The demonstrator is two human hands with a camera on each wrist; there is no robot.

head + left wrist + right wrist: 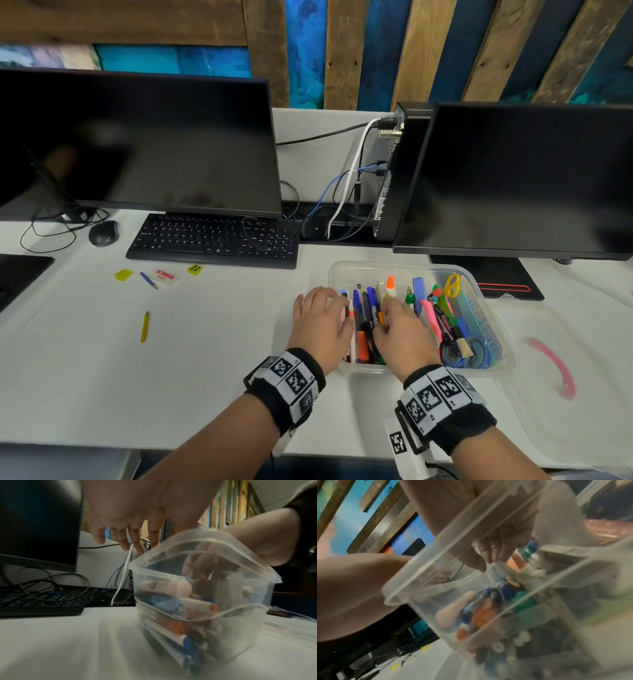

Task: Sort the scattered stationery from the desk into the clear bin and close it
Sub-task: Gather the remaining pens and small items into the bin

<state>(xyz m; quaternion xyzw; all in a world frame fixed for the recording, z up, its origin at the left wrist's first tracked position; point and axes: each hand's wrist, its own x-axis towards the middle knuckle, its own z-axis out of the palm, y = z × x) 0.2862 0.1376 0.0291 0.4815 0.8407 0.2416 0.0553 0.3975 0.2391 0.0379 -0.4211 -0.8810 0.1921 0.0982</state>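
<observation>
The clear bin (394, 264) stands open at the desk's right, packed with pens, markers, scissors and glue. My left hand (322, 313) hovers over its left rim (137, 562) with the fingers (124, 545) spread and holding nothing. My right hand (394, 320) reaches down into the bin; its curled fingertips (197, 573) pinch a thin pen among the others, as the right wrist view (491, 557) also suggests. Loose on the desk at left lie a yellow pencil (144, 327), a blue pen (148, 280), a red-and-white eraser (166, 277) and two small yellow pieces (123, 274) (195, 269).
The bin's clear lid with a pink handle (553, 365) lies to the right of the bin. A black keyboard (212, 240), a mouse (103, 233), two dark monitors (137, 144) (527, 178) and loose cables (342, 192) line the back of the desk.
</observation>
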